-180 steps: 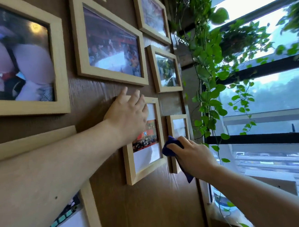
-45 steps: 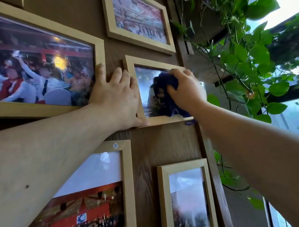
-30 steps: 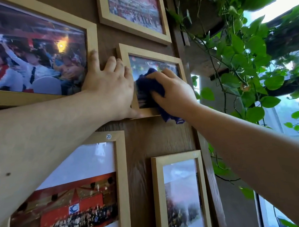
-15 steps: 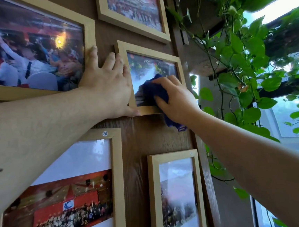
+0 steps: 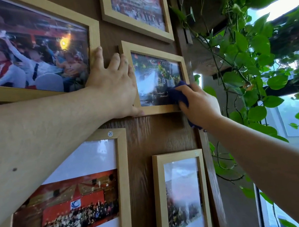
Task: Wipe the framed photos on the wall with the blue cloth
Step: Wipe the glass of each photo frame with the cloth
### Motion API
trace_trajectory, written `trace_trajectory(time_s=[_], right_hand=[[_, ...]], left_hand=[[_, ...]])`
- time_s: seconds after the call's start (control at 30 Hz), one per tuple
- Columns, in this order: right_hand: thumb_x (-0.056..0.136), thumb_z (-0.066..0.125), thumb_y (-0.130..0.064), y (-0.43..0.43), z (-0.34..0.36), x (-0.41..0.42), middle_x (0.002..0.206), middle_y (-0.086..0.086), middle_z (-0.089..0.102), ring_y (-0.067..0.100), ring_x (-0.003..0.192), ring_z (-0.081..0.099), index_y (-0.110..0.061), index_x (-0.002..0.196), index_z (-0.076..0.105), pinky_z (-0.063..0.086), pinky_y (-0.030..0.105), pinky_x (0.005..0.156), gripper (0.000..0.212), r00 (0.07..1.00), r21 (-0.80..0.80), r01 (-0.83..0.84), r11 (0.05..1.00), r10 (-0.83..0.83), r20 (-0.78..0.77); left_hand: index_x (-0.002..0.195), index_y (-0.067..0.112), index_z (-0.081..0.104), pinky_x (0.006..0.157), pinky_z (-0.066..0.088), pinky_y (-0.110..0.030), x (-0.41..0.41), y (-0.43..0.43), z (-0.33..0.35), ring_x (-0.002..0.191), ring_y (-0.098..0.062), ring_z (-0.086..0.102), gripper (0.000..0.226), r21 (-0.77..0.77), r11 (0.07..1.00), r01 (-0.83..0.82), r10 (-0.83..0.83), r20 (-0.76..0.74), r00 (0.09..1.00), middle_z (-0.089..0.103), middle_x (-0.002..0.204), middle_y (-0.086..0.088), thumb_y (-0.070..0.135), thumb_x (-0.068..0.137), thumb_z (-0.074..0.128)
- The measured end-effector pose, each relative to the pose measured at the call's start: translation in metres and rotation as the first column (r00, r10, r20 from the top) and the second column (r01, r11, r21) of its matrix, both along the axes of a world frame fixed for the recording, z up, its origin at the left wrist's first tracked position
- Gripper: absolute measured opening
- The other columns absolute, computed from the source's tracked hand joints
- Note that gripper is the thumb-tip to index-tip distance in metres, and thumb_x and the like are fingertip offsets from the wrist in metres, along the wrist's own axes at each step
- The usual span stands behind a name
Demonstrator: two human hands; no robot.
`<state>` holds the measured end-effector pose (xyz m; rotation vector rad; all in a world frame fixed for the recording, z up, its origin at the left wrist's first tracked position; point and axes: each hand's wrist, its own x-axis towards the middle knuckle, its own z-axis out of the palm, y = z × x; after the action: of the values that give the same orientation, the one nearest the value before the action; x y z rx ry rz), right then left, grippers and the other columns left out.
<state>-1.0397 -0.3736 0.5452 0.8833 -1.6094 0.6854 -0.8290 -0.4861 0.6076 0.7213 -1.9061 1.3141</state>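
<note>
Several light wooden framed photos hang on a brown wood wall. My right hand (image 5: 198, 105) presses the dark blue cloth (image 5: 178, 94) against the lower right corner of the small middle frame (image 5: 160, 110). Part of the cloth hangs below my wrist. My left hand (image 5: 113, 85) lies flat with fingers spread on the wall and over that frame's left edge, thumb under its lower left corner.
A large frame (image 5: 93, 35) hangs to the left and another frame (image 5: 136, 18) above. Two frames hang below, one on the left (image 5: 122, 170) and one on the right (image 5: 159, 194). Green trailing vines (image 5: 244, 54) hang just right of the wall, before a bright window (image 5: 293, 108).
My right hand has slid the cloth from the upper and middle glass down to the frame's lower right corner. The left hand has stayed on the frame's left edge.
</note>
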Motion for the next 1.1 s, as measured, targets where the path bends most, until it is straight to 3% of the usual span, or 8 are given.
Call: trace_trajectory(time_s=[0.2, 0.3, 0.5, 0.67, 0.77, 0.97, 1.1], right_hand=[[0.087, 0.057, -0.025, -0.014, 0.004, 0.047, 0.108, 0.012, 0.056, 0.029, 0.074, 0.057, -0.020, 0.126, 0.049, 0.046, 0.035, 0.052, 0.041, 0.960, 0.171, -0.060, 0.983, 0.104, -0.259], [0.085, 0.057, -0.025, -0.014, 0.008, 0.058, 0.107, 0.013, 0.055, 0.029, 0.070, 0.056, -0.020, 0.127, 0.049, 0.046, 0.035, 0.049, 0.043, 0.945, 0.257, -0.030, 0.966, 0.111, -0.307], [0.088, 0.055, -0.028, 0.000, 0.009, 0.057, 0.109, 0.010, 0.055, 0.026, 0.071, 0.056, -0.022, 0.128, 0.048, 0.040, 0.031, 0.048, 0.041, 0.952, 0.257, 0.036, 0.966, 0.046, -0.304], [0.089, 0.052, -0.031, 0.020, -0.002, 0.061, 0.107, 0.008, 0.055, 0.026, 0.070, 0.056, -0.022, 0.127, 0.049, 0.034, 0.029, 0.049, 0.039, 0.964, 0.255, 0.092, 0.963, -0.021, -0.266], [0.088, 0.046, -0.035, 0.042, -0.011, 0.068, 0.110, 0.008, 0.056, 0.030, 0.072, 0.059, -0.022, 0.126, 0.048, 0.042, 0.032, 0.048, 0.040, 0.973, 0.300, 0.136, 0.944, -0.070, -0.220], [0.087, 0.053, -0.033, 0.092, -0.037, 0.105, 0.116, 0.004, 0.059, 0.031, 0.083, 0.063, -0.023, 0.136, 0.038, 0.049, 0.037, 0.056, 0.052, 0.958, 0.367, 0.282, 0.886, -0.238, -0.162], [0.091, 0.050, -0.036, 0.126, -0.054, 0.141, 0.127, 0.000, 0.056, 0.028, 0.095, 0.061, -0.024, 0.143, 0.028, 0.042, 0.033, 0.061, 0.058, 0.915, 0.403, 0.398, 0.824, -0.387, -0.112]], left_hand=[[0.148, 0.003, 0.009, 0.113, 0.003, -0.064, 0.000, 0.004, 0.000, 0.144, -0.035, 0.006, 0.123, 0.012, 1.000, -0.004, 0.004, 0.011, 1.000, 0.008, 0.158, -0.022, 0.090, 0.064, 0.031], [0.148, 0.004, 0.007, 0.114, 0.002, -0.064, 0.000, 0.006, -0.001, 0.145, -0.035, 0.005, 0.123, 0.027, 1.000, -0.005, 0.005, 0.010, 1.000, 0.007, 0.158, -0.022, 0.090, 0.063, 0.030], [0.148, 0.003, 0.012, 0.114, 0.004, -0.064, 0.006, 0.005, -0.004, 0.144, -0.036, 0.010, 0.117, -0.042, 0.999, 0.027, -0.026, 0.034, 0.999, 0.014, 0.156, -0.023, 0.087, 0.069, 0.029], [0.148, 0.007, 0.011, 0.114, 0.009, -0.061, 0.013, 0.005, -0.016, 0.144, -0.032, 0.014, 0.104, -0.074, 0.975, 0.211, -0.204, 0.093, 0.975, 0.019, 0.156, -0.019, 0.081, 0.077, 0.021], [0.149, 0.007, 0.009, 0.115, 0.011, -0.058, 0.017, 0.009, -0.030, 0.143, -0.031, 0.018, 0.100, -0.068, 0.954, 0.291, -0.278, 0.156, 0.948, 0.022, 0.156, -0.017, 0.079, 0.079, 0.018], [0.149, 0.008, 0.012, 0.116, 0.015, -0.055, 0.029, 0.019, -0.063, 0.143, -0.030, 0.020, 0.099, 0.052, 0.880, 0.472, -0.472, 0.196, 0.860, 0.024, 0.156, -0.015, 0.078, 0.079, 0.019], [0.146, 0.008, 0.025, 0.114, 0.022, -0.052, 0.039, 0.030, -0.093, 0.139, -0.030, 0.029, 0.092, 0.136, 0.774, 0.618, -0.631, 0.238, 0.739, 0.034, 0.152, -0.015, 0.073, 0.081, 0.029]])
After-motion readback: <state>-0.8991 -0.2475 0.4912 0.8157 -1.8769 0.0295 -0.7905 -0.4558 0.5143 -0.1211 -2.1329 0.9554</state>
